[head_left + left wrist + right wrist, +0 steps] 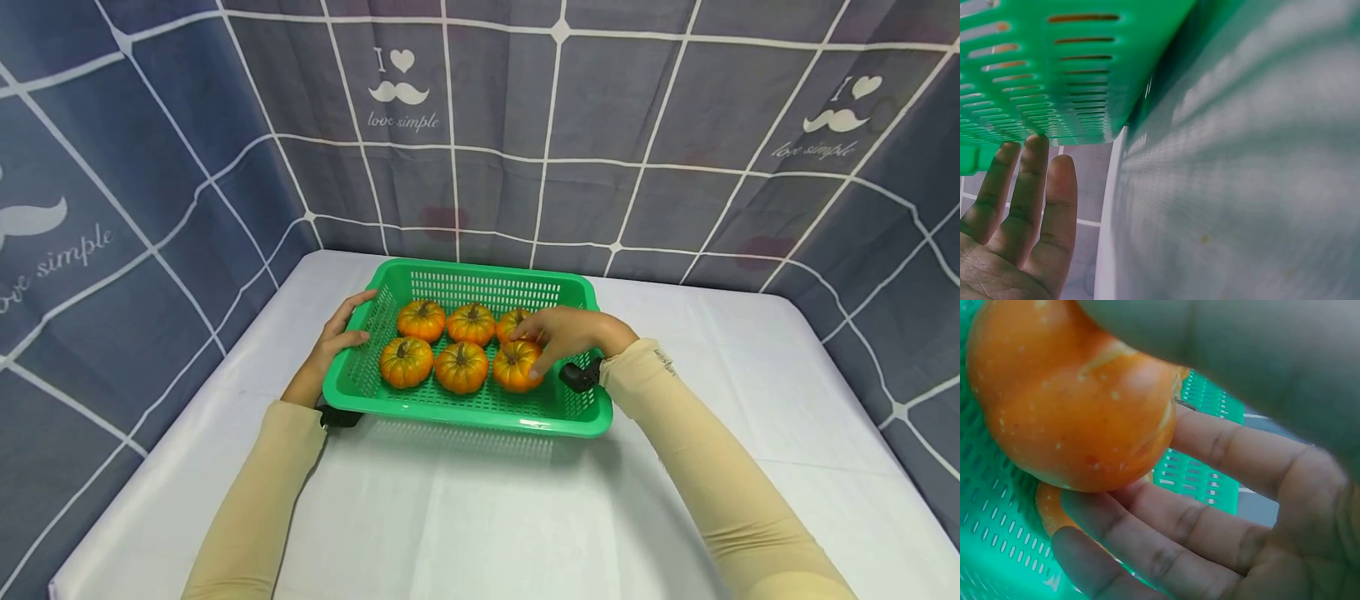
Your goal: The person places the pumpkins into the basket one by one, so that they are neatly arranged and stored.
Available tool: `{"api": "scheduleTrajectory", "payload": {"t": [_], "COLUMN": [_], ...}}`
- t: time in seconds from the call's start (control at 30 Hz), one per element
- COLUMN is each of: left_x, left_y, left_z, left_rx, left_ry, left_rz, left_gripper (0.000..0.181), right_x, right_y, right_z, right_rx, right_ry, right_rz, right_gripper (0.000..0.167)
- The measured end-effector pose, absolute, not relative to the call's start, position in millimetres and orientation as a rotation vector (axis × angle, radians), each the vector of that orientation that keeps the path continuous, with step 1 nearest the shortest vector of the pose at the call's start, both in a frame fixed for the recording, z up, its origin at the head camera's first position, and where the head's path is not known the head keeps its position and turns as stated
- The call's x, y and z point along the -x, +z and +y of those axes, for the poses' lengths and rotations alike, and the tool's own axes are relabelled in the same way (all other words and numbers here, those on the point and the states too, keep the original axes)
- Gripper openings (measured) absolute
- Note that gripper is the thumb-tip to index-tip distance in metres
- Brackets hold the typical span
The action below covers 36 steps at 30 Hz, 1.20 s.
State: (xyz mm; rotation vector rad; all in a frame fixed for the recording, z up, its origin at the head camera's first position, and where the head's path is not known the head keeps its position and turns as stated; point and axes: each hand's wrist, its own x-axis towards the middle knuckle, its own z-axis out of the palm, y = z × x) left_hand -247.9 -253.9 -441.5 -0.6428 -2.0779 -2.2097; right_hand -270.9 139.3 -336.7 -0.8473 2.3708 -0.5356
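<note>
A green slotted plastic basket holds several small orange pumpkins in two rows. At the basket's left end my left hand holds the rim, thumb over the edge. In the left wrist view its other fingers reach up against the outer wall. My right hand is inside the basket, gripping the front-right pumpkin between thumb and fingers. The right wrist view shows this pumpkin up close. Behind it, another pumpkin is partly hidden by the hand.
The front row also has a middle pumpkin and a left pumpkin. Behind them lie two more, one at back left and one at back middle. A white cloth covers the table; grey-blue checked curtains surround it.
</note>
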Motion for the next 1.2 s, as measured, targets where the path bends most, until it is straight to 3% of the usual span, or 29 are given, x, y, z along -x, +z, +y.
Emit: {"api": "scheduleTrajectory", "payload": {"t": [0.47, 1.2], "left_x": [246.2, 251.2], "left_y": [-441.9, -446.0], "left_z": [-253.3, -255.0], "left_rx": [0.612, 0.805], "left_ry": [-2.214, -2.076], "left_rz": [-2.106, -2.008], "left_gripper": [0.069, 0.065], "right_x": [273.9, 274.2], "right_y": [-348.3, -349.7], "right_z": [131.7, 123.7], "right_rx": [0.870, 0.732], "right_ry": [-0.469, -0.355], "right_rz": [2.350, 2.368], "right_gripper": [0.069, 0.080]}}
